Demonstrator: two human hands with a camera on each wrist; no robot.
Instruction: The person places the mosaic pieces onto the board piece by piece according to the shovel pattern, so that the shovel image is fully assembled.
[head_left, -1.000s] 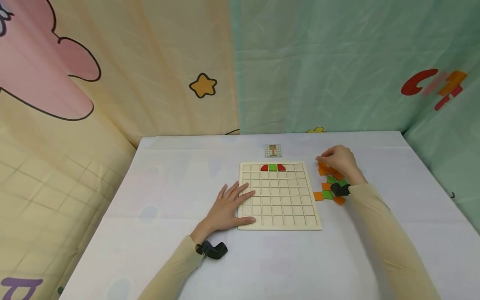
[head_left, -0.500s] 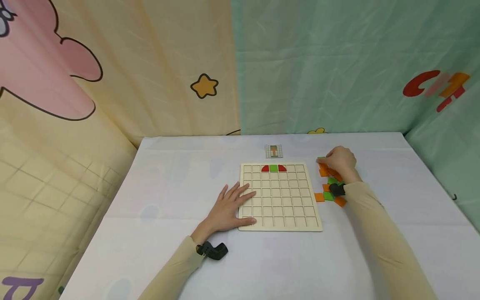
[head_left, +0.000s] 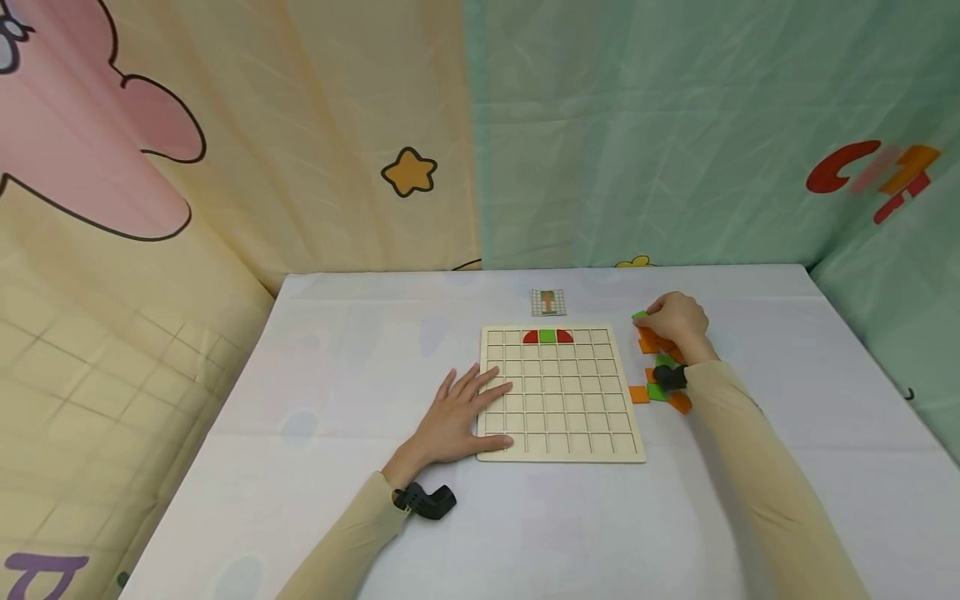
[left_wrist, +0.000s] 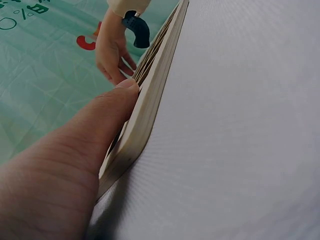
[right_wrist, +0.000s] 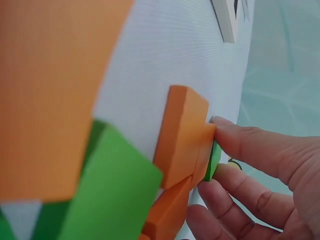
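Observation:
A pale wooden grid board (head_left: 558, 400) lies on the table, with a green square (head_left: 547, 336) between two red rounded pieces (head_left: 531, 337) in its top row. My left hand (head_left: 448, 421) rests flat across the board's left edge, fingers spread; its thumb (left_wrist: 117, 100) lies on the rim in the left wrist view. Beyond the board's right side, my right hand (head_left: 678, 323) pinches a green tile (right_wrist: 213, 159) between thumb and fingers. That tile is at the far end of a loose group of tiles, right beside an orange tile (right_wrist: 182, 135), and the fingers partly cover it.
Several orange tiles (head_left: 638, 394) and green tiles (head_left: 657, 392) lie loosely to the right of the board, some under the right wrist. A small gridded pattern card (head_left: 548, 302) lies behind the board. Printed curtains (head_left: 645, 167) hang behind the white table (head_left: 337, 350).
A green tile has come into view at my right fingertips and now sits tilted in the pinch. The right hand has shifted slightly left. My left hand has stayed on the board.

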